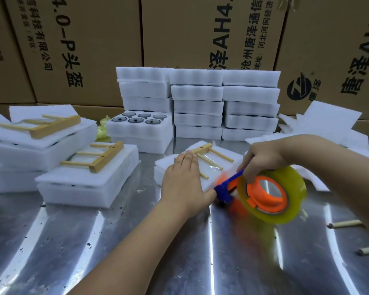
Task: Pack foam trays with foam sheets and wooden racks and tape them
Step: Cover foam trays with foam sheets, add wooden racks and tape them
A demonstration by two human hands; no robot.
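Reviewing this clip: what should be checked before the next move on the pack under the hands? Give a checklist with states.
1. The left hand presses the pack flat: ok, fingers straight on top.
2. The rack lies on the pack: ok.
3. The right hand grips the dispenser: ok.
4. The tape lies over the rack: ok, clear film shows.
5. The tape is cut from the roll: cannot tell, blurred.
6. The loose dowels are apart from the pack: ok, on the table to the right.
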